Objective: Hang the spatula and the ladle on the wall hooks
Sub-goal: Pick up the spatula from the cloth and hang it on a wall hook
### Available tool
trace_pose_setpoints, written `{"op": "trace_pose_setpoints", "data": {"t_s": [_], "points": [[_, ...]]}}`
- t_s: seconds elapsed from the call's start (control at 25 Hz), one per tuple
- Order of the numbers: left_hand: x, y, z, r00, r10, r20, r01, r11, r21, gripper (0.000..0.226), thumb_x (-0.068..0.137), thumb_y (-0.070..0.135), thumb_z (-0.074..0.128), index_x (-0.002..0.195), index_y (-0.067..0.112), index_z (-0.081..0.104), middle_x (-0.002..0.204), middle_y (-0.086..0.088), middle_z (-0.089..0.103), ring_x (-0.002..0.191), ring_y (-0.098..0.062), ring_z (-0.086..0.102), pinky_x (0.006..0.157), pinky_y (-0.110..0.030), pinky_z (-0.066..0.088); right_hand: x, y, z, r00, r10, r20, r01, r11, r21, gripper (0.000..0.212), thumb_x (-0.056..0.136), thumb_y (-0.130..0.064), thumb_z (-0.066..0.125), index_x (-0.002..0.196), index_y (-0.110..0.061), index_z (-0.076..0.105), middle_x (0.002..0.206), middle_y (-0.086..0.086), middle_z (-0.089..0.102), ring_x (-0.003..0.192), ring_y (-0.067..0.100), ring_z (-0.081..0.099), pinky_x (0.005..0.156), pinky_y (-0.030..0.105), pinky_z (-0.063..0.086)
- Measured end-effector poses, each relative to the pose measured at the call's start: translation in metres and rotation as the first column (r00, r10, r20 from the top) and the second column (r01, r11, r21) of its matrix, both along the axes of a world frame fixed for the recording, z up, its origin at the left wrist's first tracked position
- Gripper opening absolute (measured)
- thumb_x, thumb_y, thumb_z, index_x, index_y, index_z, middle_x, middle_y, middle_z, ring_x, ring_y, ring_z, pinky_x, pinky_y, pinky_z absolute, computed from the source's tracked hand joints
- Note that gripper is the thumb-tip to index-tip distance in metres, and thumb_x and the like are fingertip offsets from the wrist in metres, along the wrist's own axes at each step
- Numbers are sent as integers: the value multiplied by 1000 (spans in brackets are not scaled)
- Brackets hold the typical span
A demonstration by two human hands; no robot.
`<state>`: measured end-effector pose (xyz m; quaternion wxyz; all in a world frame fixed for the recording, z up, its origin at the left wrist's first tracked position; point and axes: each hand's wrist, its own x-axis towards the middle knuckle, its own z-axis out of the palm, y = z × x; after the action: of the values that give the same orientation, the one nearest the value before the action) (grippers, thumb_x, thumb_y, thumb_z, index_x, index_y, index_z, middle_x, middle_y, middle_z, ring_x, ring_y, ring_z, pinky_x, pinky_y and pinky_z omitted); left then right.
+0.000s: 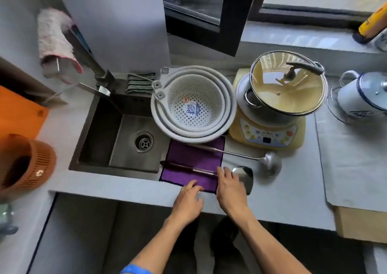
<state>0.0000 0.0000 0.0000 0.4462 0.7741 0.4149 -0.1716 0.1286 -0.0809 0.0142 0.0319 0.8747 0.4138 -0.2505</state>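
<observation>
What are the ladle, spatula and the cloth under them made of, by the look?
Ladle: bare polished metal, likely stainless steel, with bright glints on bowl and handle. Spatula: shiny metal blade with a mirror-like sheen; the handle looks dark, possibly wood or plastic, too blurred to tell. Purple cloth: soft matte fabric, likely microfibre, with a stitched edge.

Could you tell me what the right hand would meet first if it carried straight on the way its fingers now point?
Most likely the spatula: the right hand points up and away, fingertips just short of where handle meets blade, on the purple cloth. Beyond lies the ladle. Whether they already touch is unclear.
</observation>
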Motion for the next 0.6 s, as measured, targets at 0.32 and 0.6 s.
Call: {"op": "trace_pose_setpoints", "data": {"t_s": [0.32,0.6], "points": [[24,-1,20,974,226,3,-223,965,-135,30,79,21,63,108,22,66,113,-2,67,104,-21,63,94,-38,52,31,-1,13,964,219,-154,-233,969,-81,23,89,-11,45,108,-5,57,114,18,63,102,39,62,76,42,47],[22,-23,72,923,294,247,-141,858,-493,28,69,33,77,97,34,71,90,8,78,86,-5,71,74,-23,58,46,-32,90,881,-103,-461,175,978,115,9,87,-28,56,88,-20,55,95,5,70,88,28,62,71,34,43]]}}
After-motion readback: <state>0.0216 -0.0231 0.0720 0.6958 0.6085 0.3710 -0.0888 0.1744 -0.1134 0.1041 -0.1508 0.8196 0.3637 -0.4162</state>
